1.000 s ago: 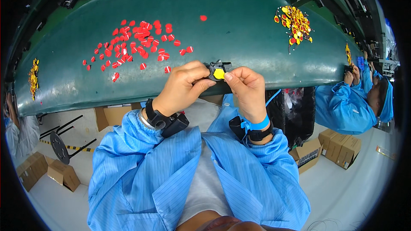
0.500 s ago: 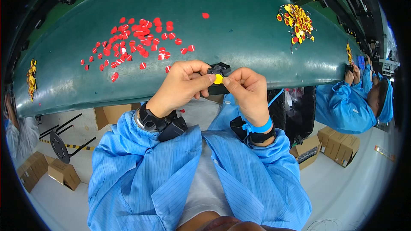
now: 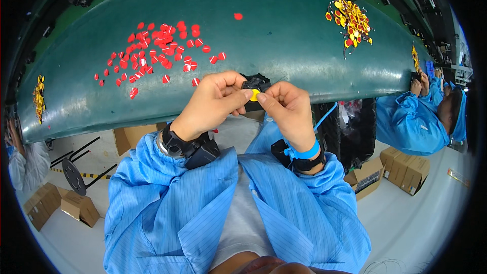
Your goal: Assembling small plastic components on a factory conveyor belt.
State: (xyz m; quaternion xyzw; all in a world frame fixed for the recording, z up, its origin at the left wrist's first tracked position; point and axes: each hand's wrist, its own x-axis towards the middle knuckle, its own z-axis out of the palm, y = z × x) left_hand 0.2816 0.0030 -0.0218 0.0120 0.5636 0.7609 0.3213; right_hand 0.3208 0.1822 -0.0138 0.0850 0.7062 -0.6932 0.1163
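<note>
At the near edge of the green table, my left hand (image 3: 219,99) and my right hand (image 3: 288,106) meet over a small yellow disc (image 3: 254,95). Thumb and fingers of both hands are closed on it, one at each side. Just behind the disc, against my fingertips, is a dark black object (image 3: 256,81) whose kind I cannot make out. Loose red round pieces (image 3: 165,38), some with a white line across them, lie scattered beyond my left hand. My fingers cover the edges of the disc.
A heap of yellow-and-red discs with dark leads (image 3: 352,23) lies at the far right of the table (image 3: 284,35). Another yellow pile (image 3: 38,99) is at the far left. A co-worker in blue (image 3: 413,122) sits at right. Cardboard boxes (image 3: 406,170) stand on the floor.
My hands stay pinched on the yellow disc, with the right hand drawn slightly closer to the left. The whole view has shifted a little.
</note>
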